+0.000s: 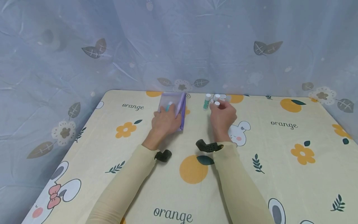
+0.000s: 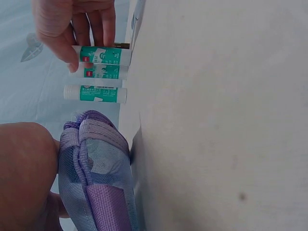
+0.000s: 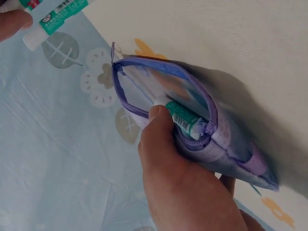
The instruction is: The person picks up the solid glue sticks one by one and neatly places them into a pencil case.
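Note:
My left hand point(image 1: 167, 119) grips a purple-edged mesh zipper pouch point(image 3: 243, 139), whose mouth gapes in the right wrist view. Inside that mouth lies a green-and-white glue stick point(image 3: 180, 118), with the left thumb against its white end. To the right, my right hand point(image 1: 222, 116) pinches another glue stick point(image 2: 107, 56) by its white-capped end; the thumb and fingertips show in the left wrist view. Next to it are more of the same sticks, the closest to the pouch being an upright glue stick point(image 1: 207, 102).
A patterned cloth point(image 1: 194, 169) with oranges, flowers and rabbits covers the table. Directly behind the pouch and sticks, a grey-blue curtain point(image 1: 179, 46) hangs along the table's back edge. Black wrist cameras sit on both sleeves.

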Demonstrator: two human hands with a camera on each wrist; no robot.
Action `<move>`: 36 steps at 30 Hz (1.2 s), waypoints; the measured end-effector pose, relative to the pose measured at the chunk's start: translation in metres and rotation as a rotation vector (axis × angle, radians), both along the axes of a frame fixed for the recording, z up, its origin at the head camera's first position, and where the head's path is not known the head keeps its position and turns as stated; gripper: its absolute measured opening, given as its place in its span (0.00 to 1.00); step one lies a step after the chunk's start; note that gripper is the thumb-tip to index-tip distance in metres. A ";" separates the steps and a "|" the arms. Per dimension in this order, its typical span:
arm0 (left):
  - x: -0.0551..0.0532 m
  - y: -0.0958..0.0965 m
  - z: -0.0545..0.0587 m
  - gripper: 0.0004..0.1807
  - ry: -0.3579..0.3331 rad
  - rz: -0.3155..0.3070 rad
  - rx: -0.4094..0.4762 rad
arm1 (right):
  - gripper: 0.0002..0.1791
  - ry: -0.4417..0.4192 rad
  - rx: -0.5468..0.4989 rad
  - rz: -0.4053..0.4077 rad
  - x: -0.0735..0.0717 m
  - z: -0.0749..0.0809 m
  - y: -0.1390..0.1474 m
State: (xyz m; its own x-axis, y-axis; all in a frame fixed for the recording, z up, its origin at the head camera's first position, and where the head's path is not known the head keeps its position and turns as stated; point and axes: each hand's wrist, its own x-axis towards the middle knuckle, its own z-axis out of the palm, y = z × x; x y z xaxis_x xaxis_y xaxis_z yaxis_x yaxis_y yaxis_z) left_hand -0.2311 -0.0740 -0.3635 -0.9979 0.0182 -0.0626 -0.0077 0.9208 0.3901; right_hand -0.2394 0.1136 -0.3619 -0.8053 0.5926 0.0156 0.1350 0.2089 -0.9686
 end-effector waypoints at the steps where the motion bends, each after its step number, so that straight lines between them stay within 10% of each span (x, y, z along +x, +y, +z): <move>1: 0.000 0.000 0.000 0.34 0.000 0.001 0.000 | 0.19 -0.010 0.000 0.002 0.000 0.000 0.000; 36: 0.000 0.000 0.000 0.36 0.001 0.003 -0.006 | 0.22 -0.134 -0.047 0.081 0.003 -0.002 -0.002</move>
State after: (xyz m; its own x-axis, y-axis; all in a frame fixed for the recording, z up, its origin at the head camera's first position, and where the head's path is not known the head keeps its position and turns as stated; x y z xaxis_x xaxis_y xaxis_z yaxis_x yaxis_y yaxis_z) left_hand -0.2308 -0.0735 -0.3632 -0.9980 0.0151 -0.0620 -0.0099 0.9232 0.3841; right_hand -0.2361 0.1118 -0.3637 -0.8437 0.5230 -0.1210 0.2477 0.1793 -0.9521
